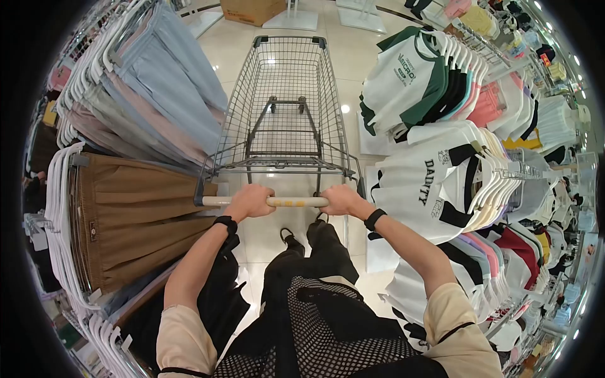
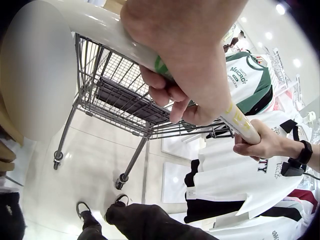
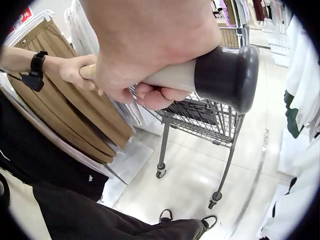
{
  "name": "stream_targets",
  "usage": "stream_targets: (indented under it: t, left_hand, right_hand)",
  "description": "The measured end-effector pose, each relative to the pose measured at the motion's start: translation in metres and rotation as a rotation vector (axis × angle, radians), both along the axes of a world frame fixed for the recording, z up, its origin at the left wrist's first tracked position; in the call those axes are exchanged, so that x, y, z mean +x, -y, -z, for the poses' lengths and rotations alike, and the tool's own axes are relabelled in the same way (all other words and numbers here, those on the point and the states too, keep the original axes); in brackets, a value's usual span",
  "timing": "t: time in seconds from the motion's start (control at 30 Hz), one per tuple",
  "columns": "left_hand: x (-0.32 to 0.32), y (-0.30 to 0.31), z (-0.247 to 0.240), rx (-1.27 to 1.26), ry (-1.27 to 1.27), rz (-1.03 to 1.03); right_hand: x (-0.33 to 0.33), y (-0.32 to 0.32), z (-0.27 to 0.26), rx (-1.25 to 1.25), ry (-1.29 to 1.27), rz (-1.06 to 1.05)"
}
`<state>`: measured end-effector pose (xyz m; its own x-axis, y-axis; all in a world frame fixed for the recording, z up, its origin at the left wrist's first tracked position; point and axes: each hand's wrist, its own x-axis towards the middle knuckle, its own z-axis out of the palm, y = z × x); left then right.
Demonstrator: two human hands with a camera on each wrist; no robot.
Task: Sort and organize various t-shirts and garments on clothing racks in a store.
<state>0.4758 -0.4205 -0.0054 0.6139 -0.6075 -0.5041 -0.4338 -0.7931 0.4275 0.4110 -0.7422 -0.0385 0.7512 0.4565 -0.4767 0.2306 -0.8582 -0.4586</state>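
Note:
Both hands grip the pale handlebar (image 1: 296, 202) of a wire shopping cart (image 1: 287, 135). In the head view the left hand (image 1: 251, 200) curls round the bar left of its middle, and the right hand (image 1: 341, 200) round it farther right. The left wrist view shows fingers wrapped under the bar, with a green mark beside them. A dark end cap (image 3: 227, 77) closes the handlebar just past the right hand in the right wrist view. Through the cart's grey mesh basket the tiled floor shows, and nothing lies inside it.
Racks stand close on both sides: brown trousers (image 1: 138, 214) and light blue trousers (image 1: 167, 66) at left, a white shirt with black lettering (image 1: 409, 183) and a green-sleeved shirt (image 1: 403, 75) at right. A cardboard box (image 1: 252, 11) sits ahead on the tiled floor (image 1: 343, 94).

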Motion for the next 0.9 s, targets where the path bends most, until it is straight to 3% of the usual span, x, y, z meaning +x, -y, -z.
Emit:
stream_targets:
  t: [0.9]
  left_hand:
    - [-0.017, 0.033, -0.022, 0.023, -0.046, -0.019]
  right_hand:
    - [-0.014, 0.026, -0.017, 0.006, 0.09, 0.019]
